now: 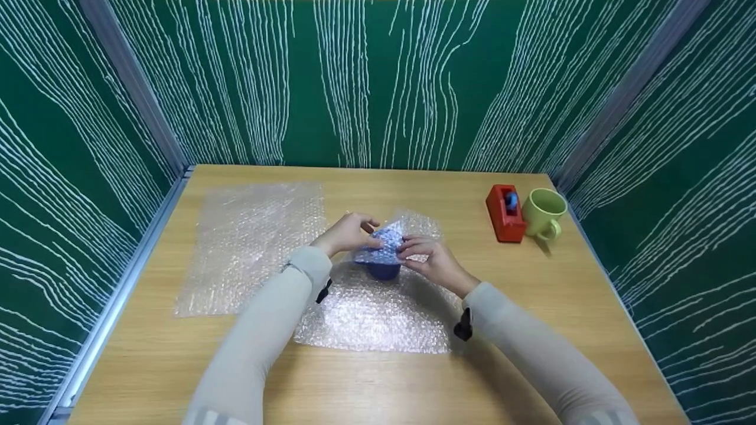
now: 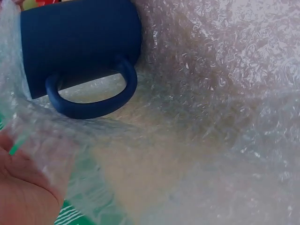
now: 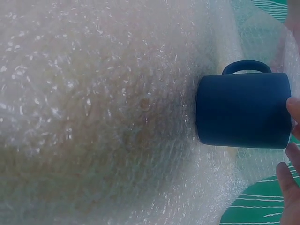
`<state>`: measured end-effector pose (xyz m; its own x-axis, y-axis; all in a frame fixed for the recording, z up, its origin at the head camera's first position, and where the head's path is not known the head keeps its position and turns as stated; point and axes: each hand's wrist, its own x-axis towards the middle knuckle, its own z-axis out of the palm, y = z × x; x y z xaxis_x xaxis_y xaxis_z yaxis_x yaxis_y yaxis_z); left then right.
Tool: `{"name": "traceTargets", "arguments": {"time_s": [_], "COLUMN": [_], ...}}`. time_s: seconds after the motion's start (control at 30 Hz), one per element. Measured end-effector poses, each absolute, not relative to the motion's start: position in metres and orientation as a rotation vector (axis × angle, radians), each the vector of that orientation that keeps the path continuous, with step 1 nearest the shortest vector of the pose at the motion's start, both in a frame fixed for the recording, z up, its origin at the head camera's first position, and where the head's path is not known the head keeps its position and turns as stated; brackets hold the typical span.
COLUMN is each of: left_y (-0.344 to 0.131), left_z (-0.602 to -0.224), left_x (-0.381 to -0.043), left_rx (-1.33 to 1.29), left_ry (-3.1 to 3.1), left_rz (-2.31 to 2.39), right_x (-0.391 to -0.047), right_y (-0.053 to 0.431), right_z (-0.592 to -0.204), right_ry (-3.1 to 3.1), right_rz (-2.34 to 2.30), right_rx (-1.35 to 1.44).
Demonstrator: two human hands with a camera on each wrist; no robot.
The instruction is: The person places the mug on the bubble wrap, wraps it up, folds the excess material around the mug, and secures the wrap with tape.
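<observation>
A dark blue mug [image 3: 243,110] stands on a sheet of bubble wrap [image 1: 378,330], its handle showing in both wrist views. Part of the sheet is folded up over the mug's mouth, hiding the rim from above. At the mug's left, my left hand [image 1: 348,233] holds the folded bubble wrap between thumb and fingers; in the left wrist view its palm [image 2: 28,192] shows beside the raised film. My right hand [image 1: 434,262] reaches in from the other side, its fingers extended and spread, fingertips touching the mug's wrapped top near the rim.
A second bubble wrap sheet [image 1: 236,254] lies flat at the table's left. Toward the back right stand a red tape dispenser [image 1: 505,221] with a blue roll and a light green mug [image 1: 536,218] close beside it. Green walls with white lines enclose the wooden table [image 1: 378,389].
</observation>
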<state>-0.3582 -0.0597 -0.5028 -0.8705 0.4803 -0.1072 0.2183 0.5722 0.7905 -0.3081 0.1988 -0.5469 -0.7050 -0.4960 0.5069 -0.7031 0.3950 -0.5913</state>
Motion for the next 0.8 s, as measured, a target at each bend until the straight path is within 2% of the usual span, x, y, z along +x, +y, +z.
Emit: {"name": "traceTargets", "arguments": {"time_s": [0.8], "left_y": [-0.045], "left_z": [-0.519], "left_x": [-0.361], "left_rx": [0.455], "left_ry": [2.582], "left_rz": [1.350], "right_x": [-0.306], "right_y": [0.195], "right_z": [-0.541], "right_ry": [-2.499], "right_rz": [1.274], "right_rx": [0.926]}}
